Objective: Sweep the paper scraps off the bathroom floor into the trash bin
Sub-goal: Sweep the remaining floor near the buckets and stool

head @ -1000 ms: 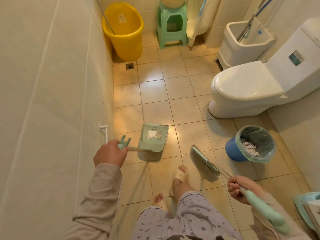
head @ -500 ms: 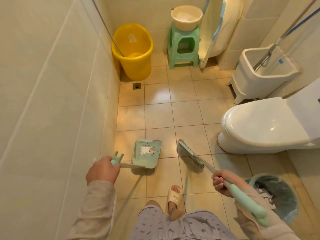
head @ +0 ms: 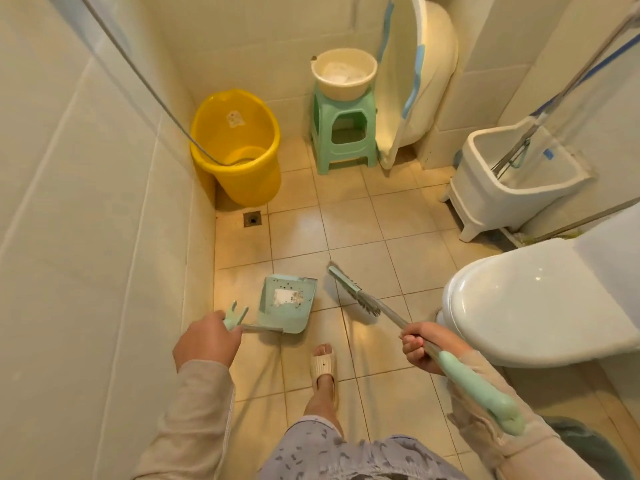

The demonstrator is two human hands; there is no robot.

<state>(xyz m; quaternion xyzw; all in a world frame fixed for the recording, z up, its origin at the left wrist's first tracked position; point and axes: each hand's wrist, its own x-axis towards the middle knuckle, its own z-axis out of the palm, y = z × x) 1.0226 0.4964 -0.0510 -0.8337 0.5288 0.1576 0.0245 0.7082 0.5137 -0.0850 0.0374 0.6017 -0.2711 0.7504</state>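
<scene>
My left hand grips the handle of a mint-green dustpan, held just above the tiled floor near the left wall. A white paper scrap and small specks lie in the pan. My right hand grips the metal shaft of a mint-green broom; its brush head is to the right of the pan, slightly apart from it. The trash bin with its dark liner shows only as a sliver at the lower right, behind my right sleeve.
A white toilet fills the right side. A yellow bucket, a green stool with a basin on it, and a white mop sink stand at the back. A floor drain lies near the bucket. My slippered foot stands below the pan.
The view has tilted up and turned away from the bin, which slid to the lower right edge. The broom head has come closer to the dustpan. Both hands keep their grip.
</scene>
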